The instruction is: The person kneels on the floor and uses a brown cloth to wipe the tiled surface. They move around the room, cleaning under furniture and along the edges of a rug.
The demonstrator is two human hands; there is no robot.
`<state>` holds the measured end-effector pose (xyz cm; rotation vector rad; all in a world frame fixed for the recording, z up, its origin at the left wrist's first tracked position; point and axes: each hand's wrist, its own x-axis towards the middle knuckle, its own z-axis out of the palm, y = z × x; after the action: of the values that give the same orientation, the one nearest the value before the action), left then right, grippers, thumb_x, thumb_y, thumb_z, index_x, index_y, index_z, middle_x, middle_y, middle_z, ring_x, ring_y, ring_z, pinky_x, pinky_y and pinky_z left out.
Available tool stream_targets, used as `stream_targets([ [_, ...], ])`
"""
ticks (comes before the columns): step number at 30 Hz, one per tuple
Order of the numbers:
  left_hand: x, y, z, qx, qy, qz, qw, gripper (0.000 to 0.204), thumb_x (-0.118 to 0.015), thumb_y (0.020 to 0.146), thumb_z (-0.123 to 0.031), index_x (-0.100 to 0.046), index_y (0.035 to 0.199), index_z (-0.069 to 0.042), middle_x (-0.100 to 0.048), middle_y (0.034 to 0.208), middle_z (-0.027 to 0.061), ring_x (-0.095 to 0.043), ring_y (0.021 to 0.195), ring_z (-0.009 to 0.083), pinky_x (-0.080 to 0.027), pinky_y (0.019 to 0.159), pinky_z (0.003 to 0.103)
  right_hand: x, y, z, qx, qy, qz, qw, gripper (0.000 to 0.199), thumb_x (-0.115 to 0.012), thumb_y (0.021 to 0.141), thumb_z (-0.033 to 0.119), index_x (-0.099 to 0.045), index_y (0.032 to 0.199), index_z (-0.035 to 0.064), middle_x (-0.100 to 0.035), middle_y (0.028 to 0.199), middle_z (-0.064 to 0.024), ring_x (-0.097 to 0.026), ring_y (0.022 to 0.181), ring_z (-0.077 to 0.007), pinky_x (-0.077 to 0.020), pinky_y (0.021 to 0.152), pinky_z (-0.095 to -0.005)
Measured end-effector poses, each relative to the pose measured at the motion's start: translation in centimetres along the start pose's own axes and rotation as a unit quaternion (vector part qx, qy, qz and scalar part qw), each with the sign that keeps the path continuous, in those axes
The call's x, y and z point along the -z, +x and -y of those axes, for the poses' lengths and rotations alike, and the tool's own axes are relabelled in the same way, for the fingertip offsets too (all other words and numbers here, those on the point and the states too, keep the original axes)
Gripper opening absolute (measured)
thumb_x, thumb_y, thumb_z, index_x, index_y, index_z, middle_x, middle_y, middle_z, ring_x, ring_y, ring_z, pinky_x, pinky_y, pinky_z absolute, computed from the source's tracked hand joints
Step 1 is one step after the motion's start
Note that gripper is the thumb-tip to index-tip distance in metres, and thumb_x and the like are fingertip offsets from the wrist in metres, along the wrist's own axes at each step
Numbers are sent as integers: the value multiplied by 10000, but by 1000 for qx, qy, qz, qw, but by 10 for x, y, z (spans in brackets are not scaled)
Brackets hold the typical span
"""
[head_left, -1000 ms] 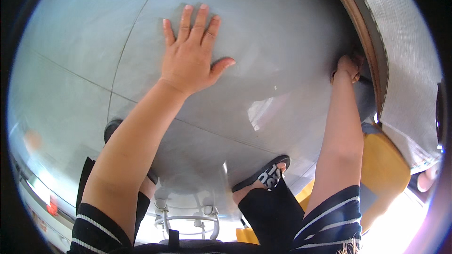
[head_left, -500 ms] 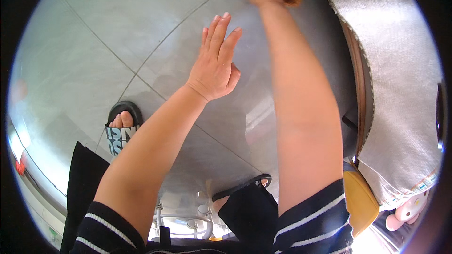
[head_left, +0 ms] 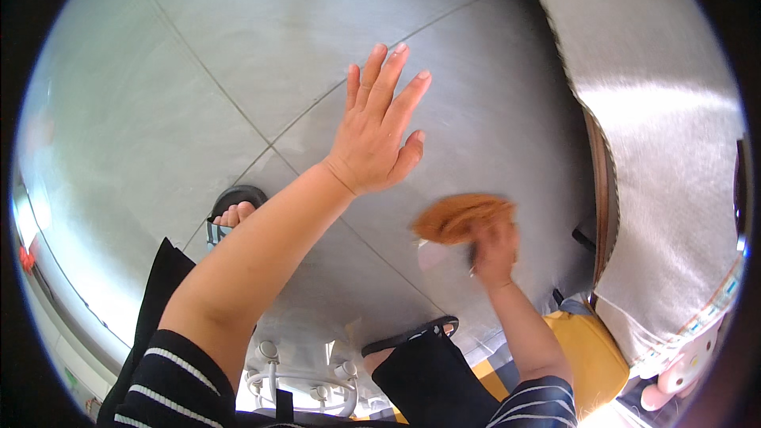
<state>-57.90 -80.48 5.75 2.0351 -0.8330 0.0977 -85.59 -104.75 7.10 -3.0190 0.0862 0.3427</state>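
The right hand [head_left: 493, 247] is closed around a flat, round, brown disc-shaped thing [head_left: 462, 216], fingers curled at its lower right edge; both are blurred, so what the thing is made of cannot be told. The disc sticks out up and to the left of the fist, held in the air above the grey tiled floor [head_left: 238, 55].

Just up and to the left of that grip, the left hand [head_left: 379, 133] is spread flat and open, fingers straight and slightly fanned, holding nothing; its thumb side comes near the disc without touching it.

Right of the grip hangs a wide sheet of pale grey woven fabric [head_left: 666, 127] with a dark, patterned edge. Below the grip, a yellow thing [head_left: 590, 353] lies beside the right forearm. Further down are the person's feet in dark sandals, one [head_left: 231, 210] to the lower left of the grip and one [head_left: 412, 337] right beneath it, with a white frame [head_left: 305, 372] between them.
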Motion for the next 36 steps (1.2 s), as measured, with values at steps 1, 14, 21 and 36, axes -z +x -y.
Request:
stream_targets([
  [1,5,2,4,-1,31,7,999,674,-562,789,-113,-367,1425,-3,-196,1553,257,-152,1444,475,-82,1142,613,-12,12,-29,-114,-63,-61,990,471,-578,855,146,-586,1321,217,-487,1383,-152,-430,1261,-392,-341,1052,-529],
  [14,-5,-5,25,90,48,20,995,487,-591,679,-18,-498,1156,-47,-453,1317,186,-354,1346,418,-259,1126,587,50,467,-13,-248,-12,-198,948,517,-388,946,367,-409,1455,282,-362,1525,-120,-358,1363,-385,-291,1102,-535],
  [21,-4,-16,36,57,49,14,997,401,-677,639,-24,-491,987,-99,-490,1081,113,-456,1143,345,-282,1114,583,52,460,178,167,142,-35,975,458,-504,885,119,-627,1285,304,-464,1469,9,-343,1371,-384,-323,1117,-450],
  [36,-15,-11,28,-83,101,19,991,324,-593,666,-36,-529,968,-135,-520,1055,91,-458,998,309,-290,949,466,18,-26,93,-74,278,0,958,484,-611,756,-64,-708,1145,206,-531,1348,-26,-446,1242,-364,-381,1052,-446],
])
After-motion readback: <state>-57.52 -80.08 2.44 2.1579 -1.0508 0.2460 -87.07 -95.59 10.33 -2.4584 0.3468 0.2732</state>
